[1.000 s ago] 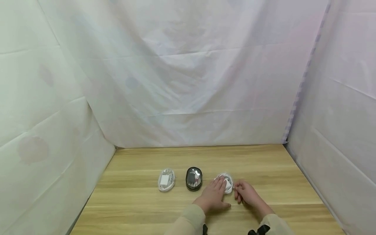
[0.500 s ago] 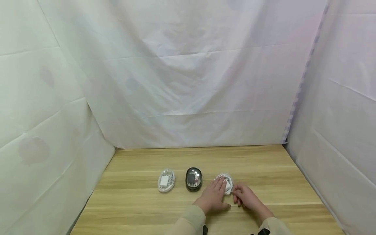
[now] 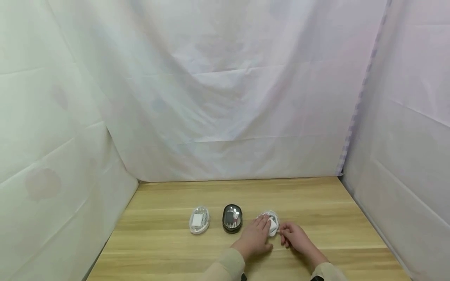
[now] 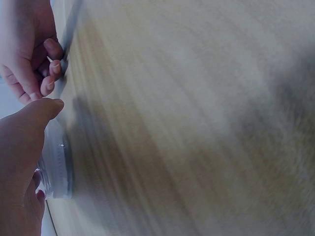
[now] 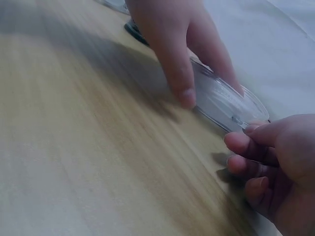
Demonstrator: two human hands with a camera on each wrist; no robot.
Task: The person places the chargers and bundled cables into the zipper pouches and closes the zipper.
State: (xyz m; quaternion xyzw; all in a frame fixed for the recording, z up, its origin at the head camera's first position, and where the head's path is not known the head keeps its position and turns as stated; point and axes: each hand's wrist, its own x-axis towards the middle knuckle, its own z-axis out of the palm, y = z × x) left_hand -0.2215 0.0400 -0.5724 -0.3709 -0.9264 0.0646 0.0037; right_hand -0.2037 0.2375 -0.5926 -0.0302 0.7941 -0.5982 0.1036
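Note:
A clear oval zip case (image 3: pixel 272 217) with white trim lies on the wooden table, with a white charger block and coiled white cable inside. My left hand (image 3: pixel 252 237) rests across its left side, fingers stretched over the top and thumb pointing away. At the case's right edge, my right hand (image 3: pixel 296 237) pinches a small zipper pull (image 5: pixel 239 122) between thumb and index finger, the other fingers loosely curled. In the right wrist view the case (image 5: pixel 219 96) is seen edge-on, tilted in the picture. Part of it is hidden under the left hand.
Left of the hands lies a black-rimmed oval case (image 3: pixel 232 218) with a clear lid and a dark charger inside. Farther left is another clear case (image 3: pixel 199 220) with a white charger. White cloth (image 3: pixel 225 97) hangs behind the wooden table (image 3: pixel 168 249) and along both sides.
The head view has tilted, so everything appears slightly lower. My right hand has shifted slightly left at the case's edge since the oldest frame. The left hand stays in place on the case.

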